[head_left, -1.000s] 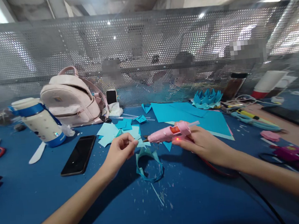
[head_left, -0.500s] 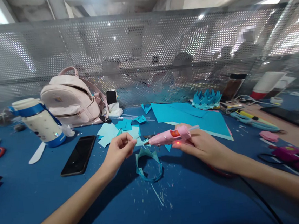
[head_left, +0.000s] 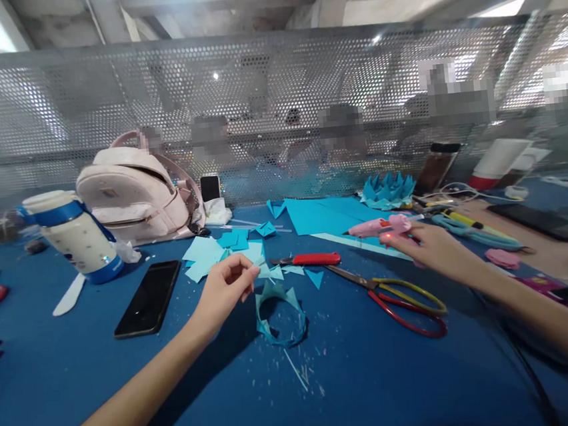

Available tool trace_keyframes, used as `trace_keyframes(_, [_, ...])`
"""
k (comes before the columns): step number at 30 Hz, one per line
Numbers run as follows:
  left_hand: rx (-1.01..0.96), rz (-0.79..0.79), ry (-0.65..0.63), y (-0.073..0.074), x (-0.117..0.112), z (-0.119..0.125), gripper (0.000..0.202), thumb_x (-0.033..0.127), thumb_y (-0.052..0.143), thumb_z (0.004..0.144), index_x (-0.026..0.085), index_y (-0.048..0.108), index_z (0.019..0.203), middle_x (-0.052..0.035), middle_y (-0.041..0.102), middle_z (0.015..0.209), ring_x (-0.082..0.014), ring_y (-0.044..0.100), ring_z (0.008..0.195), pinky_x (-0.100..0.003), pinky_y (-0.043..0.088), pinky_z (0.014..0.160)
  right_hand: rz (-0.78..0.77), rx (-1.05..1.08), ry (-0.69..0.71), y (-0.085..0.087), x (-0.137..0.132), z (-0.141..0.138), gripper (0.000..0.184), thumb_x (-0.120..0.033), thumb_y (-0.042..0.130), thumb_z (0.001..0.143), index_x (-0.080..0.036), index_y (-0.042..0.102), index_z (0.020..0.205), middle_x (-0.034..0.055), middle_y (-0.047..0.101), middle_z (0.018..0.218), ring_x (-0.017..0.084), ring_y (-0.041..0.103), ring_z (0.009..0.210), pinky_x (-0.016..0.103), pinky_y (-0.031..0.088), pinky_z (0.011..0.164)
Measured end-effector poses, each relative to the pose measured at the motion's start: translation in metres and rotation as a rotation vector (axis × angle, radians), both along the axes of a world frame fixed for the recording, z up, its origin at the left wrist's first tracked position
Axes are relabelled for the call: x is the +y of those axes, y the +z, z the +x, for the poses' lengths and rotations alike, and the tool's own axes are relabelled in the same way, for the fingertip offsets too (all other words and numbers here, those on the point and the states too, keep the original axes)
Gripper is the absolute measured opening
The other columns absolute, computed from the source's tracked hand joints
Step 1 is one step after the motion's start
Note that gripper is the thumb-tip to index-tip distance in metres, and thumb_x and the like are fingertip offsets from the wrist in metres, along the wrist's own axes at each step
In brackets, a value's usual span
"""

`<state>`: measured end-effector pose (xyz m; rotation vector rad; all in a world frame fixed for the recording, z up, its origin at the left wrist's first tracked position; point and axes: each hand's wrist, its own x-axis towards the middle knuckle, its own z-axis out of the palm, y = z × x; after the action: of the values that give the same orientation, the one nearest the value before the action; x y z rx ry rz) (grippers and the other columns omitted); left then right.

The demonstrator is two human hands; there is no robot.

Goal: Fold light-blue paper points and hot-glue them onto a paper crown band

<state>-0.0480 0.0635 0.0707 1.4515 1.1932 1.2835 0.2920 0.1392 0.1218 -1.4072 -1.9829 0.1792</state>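
Note:
My right hand (head_left: 431, 250) is wrapped round a pink hot glue gun (head_left: 378, 227), held above the blue paper sheets with its nozzle pointing left. The fingers of my left hand (head_left: 230, 278) are closed in a pinch beside small light-blue paper pieces; what they hold, if anything, I cannot make out. Just below and right of that hand, a ring of folded blue paper (head_left: 280, 315) with pointed tips lies on the table. Scissors (head_left: 390, 296) with red and yellow handles lie between the ring and my right arm, near a red-handled cutter (head_left: 316, 259).
Blue paper sheets (head_left: 314, 215) and a finished-looking spiky blue paper piece (head_left: 387, 191) lie at the back. On the left are a black phone (head_left: 149, 298), a bottle (head_left: 72, 237) and a pink backpack (head_left: 134, 194). A dark cord (head_left: 527, 364) trails below my right arm.
My right hand has carried the glue gun right and slightly up, away from my left hand, uncovering the scissors and red cutter. My left hand has stayed nearly still.

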Motion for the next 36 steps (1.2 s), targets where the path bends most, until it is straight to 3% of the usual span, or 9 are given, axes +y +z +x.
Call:
trace_keyframes(6, [0.009, 0.004, 0.01, 0.001, 0.002, 0.0, 0.034, 0.047, 0.064, 0.084, 0.018, 0.052, 0.071, 0.0054, 0.051, 0.056, -0.0067, 0.042, 0.044, -0.02, 0.029, 0.046, -0.146, 0.085, -0.131, -0.035, 0.004, 0.04, 0.036, -0.055, 0.055, 0.085, -0.026, 0.062, 0.066, 0.0057, 0.058, 0.057, 0.017, 0.051, 0.041, 0.033, 0.037, 0.048])
trace_keyframes(14, [0.063, 0.008, 0.02, -0.001, 0.001, 0.002, 0.033, 0.046, 0.063, 0.085, 0.018, 0.053, 0.072, 0.0057, 0.05, 0.055, -0.0069, 0.041, 0.044, -0.02, 0.03, 0.046, -0.243, 0.019, -0.143, -0.053, 0.002, 0.065, 0.035, -0.055, 0.056, 0.085, -0.027, 0.059, 0.065, 0.0056, 0.055, 0.049, 0.025, 0.057, 0.049, 0.038, 0.04, 0.058])
trace_keyframes(17, [0.104, 0.019, 0.025, -0.001, 0.001, 0.003, 0.032, 0.046, 0.062, 0.085, 0.018, 0.055, 0.072, 0.0053, 0.051, 0.054, -0.0074, 0.042, 0.044, -0.02, 0.031, 0.047, -0.206, 0.054, -0.14, -0.047, 0.003, 0.076, 0.027, -0.053, 0.064, 0.08, -0.026, 0.059, 0.079, 0.0097, 0.065, 0.071, 0.028, 0.063, 0.067, 0.037, 0.043, 0.062])
trace_keyframes(20, [0.159, 0.043, 0.026, -0.001, 0.001, 0.003, 0.03, 0.045, 0.062, 0.085, 0.018, 0.057, 0.073, 0.0042, 0.053, 0.054, -0.0088, 0.044, 0.044, -0.021, 0.033, 0.047, 0.001, 0.235, -0.245, -0.03, -0.003, 0.075, 0.034, -0.053, 0.065, 0.077, -0.025, 0.056, 0.093, 0.0161, 0.064, 0.102, 0.031, 0.062, 0.092, 0.037, 0.047, 0.067])
trace_keyframes(23, [0.235, 0.098, 0.021, 0.0, 0.0, 0.004, 0.027, 0.041, 0.063, 0.085, 0.017, 0.061, 0.074, 0.003, 0.054, 0.056, -0.0099, 0.044, 0.047, -0.021, 0.032, 0.048, 0.132, 0.242, -0.12, -0.004, -0.02, 0.051, 0.029, -0.051, 0.055, 0.087, -0.024, 0.058, 0.098, 0.0139, 0.062, 0.11, 0.029, 0.059, 0.103, 0.039, 0.046, 0.081])
trace_keyframes(26, [0.33, 0.199, 0.023, 0.002, -0.004, 0.008, 0.023, 0.036, 0.065, 0.085, 0.017, 0.066, 0.072, 0.0007, 0.057, 0.062, -0.0116, 0.044, 0.054, -0.022, 0.032, 0.052, -0.036, 0.04, 0.293, 0.023, -0.04, 0.001, 0.025, -0.048, 0.055, 0.091, -0.024, 0.062, 0.098, 0.0071, 0.065, 0.1, 0.022, 0.061, 0.088, 0.035, 0.046, 0.077])
trace_keyframes(30, [0.446, 0.314, 0.012, 0.008, -0.01, 0.012, 0.017, 0.031, 0.068, 0.083, 0.019, 0.068, 0.071, -0.001, 0.062, 0.065, -0.0133, 0.046, 0.058, -0.024, 0.032, 0.056, 0.006, -0.255, 0.742, 0.045, -0.048, -0.08, 0.014, -0.031, 0.055, 0.096, -0.023, 0.067, 0.095, 0.0029, 0.069, 0.098, 0.019, 0.059, 0.096, 0.032, 0.043, 0.085])
trace_keyframes(33, [0.514, 0.354, 0.015, 0.01, -0.012, 0.01, 0.014, 0.03, 0.07, 0.082, 0.019, 0.07, 0.074, -0.0014, 0.064, 0.066, -0.0136, 0.048, 0.057, -0.024, 0.032, 0.057, 0.077, -0.44, 0.777, 0.049, -0.038, -0.127, 0.007, -0.024, 0.064, 0.09, -0.02, 0.069, 0.09, 0.0026, 0.071, 0.093, 0.018, 0.06, 0.091, 0.029, 0.042, 0.073])
trace_keyframes(36, [0.556, 0.364, 0.032, 0.01, -0.012, 0.005, 0.011, 0.029, 0.071, 0.081, 0.02, 0.071, 0.076, -0.0024, 0.068, 0.07, -0.0139, 0.05, 0.058, -0.025, 0.033, 0.058, 0.007, -0.536, 0.769, 0.051, -0.026, -0.153, 0.005, -0.025, 0.07, 0.084, -0.022, 0.073, 0.084, 0.0005, 0.072, 0.083, 0.017, 0.061, 0.082, 0.026, 0.037, 0.062])
